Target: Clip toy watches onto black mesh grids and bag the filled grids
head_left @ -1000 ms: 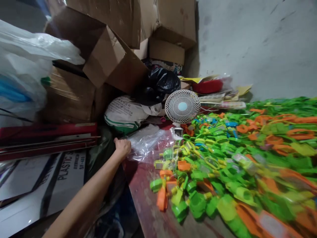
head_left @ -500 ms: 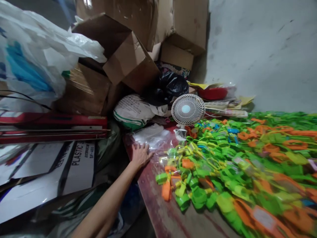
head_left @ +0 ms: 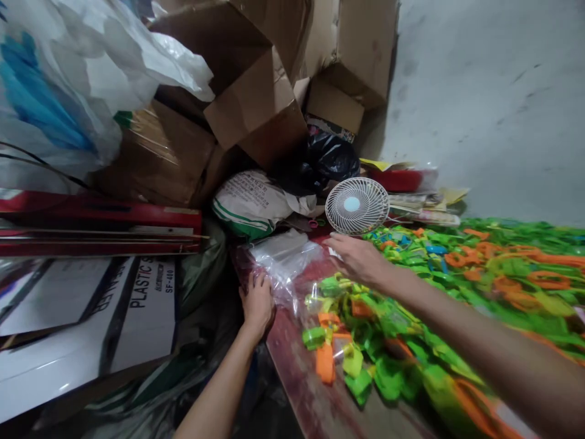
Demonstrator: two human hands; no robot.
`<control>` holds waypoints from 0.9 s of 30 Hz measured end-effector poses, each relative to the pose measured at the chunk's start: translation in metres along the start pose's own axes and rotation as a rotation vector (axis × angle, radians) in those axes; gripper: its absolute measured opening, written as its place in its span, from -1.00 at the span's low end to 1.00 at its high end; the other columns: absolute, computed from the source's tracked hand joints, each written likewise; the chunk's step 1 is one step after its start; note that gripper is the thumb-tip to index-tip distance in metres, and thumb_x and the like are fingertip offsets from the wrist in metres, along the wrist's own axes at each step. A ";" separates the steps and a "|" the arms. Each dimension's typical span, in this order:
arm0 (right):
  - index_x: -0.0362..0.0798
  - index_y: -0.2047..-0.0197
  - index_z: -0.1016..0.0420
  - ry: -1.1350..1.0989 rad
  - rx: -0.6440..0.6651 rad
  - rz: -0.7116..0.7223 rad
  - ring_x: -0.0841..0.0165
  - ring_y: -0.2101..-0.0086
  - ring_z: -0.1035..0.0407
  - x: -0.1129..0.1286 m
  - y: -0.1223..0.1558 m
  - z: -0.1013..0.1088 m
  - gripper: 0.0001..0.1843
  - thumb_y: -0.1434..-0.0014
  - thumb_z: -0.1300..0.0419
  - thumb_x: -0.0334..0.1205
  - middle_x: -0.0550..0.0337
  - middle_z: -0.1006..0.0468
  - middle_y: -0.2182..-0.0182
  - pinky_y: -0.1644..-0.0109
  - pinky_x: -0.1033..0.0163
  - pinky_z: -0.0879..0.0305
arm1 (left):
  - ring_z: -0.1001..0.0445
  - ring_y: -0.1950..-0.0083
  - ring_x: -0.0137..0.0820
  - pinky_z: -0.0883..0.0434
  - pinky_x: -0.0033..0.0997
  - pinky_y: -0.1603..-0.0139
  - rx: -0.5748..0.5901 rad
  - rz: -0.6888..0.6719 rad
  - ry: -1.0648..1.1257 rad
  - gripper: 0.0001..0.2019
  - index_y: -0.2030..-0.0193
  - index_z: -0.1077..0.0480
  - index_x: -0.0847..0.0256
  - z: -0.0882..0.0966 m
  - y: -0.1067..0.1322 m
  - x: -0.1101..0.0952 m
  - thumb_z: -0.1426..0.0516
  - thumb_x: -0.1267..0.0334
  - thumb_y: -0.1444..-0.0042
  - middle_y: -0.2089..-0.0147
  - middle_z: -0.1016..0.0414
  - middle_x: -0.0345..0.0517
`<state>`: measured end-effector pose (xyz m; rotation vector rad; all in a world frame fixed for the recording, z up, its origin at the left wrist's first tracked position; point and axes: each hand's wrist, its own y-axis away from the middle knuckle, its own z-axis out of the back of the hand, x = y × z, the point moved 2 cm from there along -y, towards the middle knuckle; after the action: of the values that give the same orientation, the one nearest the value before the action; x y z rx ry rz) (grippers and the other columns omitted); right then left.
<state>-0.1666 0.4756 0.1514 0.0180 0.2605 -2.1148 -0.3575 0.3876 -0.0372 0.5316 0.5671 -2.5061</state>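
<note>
My left hand (head_left: 257,302) rests at the near edge of the clear plastic bags (head_left: 286,253), palm down with its fingers spread. The bags lie flat in a loose stack on the red tabletop (head_left: 292,360). From the right, my right hand (head_left: 356,257) reaches over the table in front of the small white fan (head_left: 357,206). Its fingers are stretched toward the bags, apart from them, and nothing shows in them. Under and beside my right forearm spreads a heap of green, orange and yellow plastic bands (head_left: 379,347).
Behind the table are cardboard boxes (head_left: 256,103), a black bag (head_left: 333,158) and a white woven sack (head_left: 251,201). A red sealer-like machine (head_left: 100,222) and a printed white carton (head_left: 141,317) stand left. A grey wall (head_left: 484,110) rises at the right.
My right hand has come into view from the right, over the bands. My left hand has shifted slightly toward me along the bags' edge. The camera view has shifted a little.
</note>
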 end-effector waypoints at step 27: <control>-0.14 -0.18 -0.42 -0.352 0.157 0.185 -0.07 -0.32 0.01 -0.003 -0.178 -0.157 -0.33 0.03 -0.17 -0.62 -0.19 -0.11 -0.35 -0.35 -0.20 0.16 | -0.22 -0.33 -0.04 -0.23 0.05 -0.24 -0.049 0.135 0.233 -0.63 0.22 -0.59 0.09 -0.011 -0.001 0.008 -0.01 0.54 -0.12 -0.17 -0.47 -0.04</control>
<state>-0.3291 0.5990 0.0303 -0.2276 -0.1131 -1.9095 -0.3615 0.3902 -0.0496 0.8219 0.6545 -2.3132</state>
